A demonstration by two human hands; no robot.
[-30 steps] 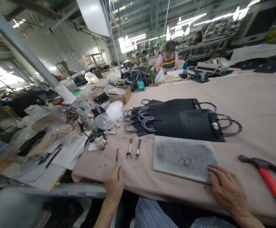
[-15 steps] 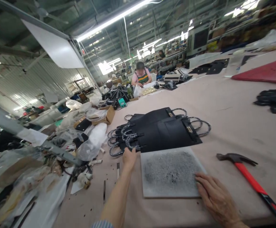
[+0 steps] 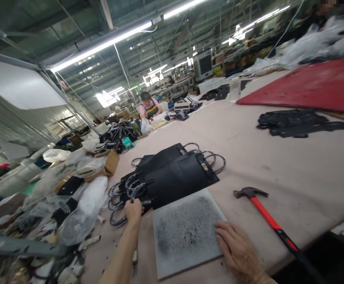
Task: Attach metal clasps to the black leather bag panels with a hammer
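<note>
While my left hand [image 3: 134,211] is at a bag handle [image 3: 133,192], closure I can't tell from here, my right hand [image 3: 239,245] lies unclenched on the edge of the slab [image 3: 186,236]. Bags [image 3: 179,173] just beyond slab: probably light, bendy; handles best hold.

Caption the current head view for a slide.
Left hand at patterned handles of black bags, right hand at the edge of a speckled slab, hammer lying nearby.

Black bags [image 3: 174,175]: smooth, leather-like; slab [image 3: 186,234]: matt, rough-looking; hammer head [image 3: 249,192]: metal.
</note>
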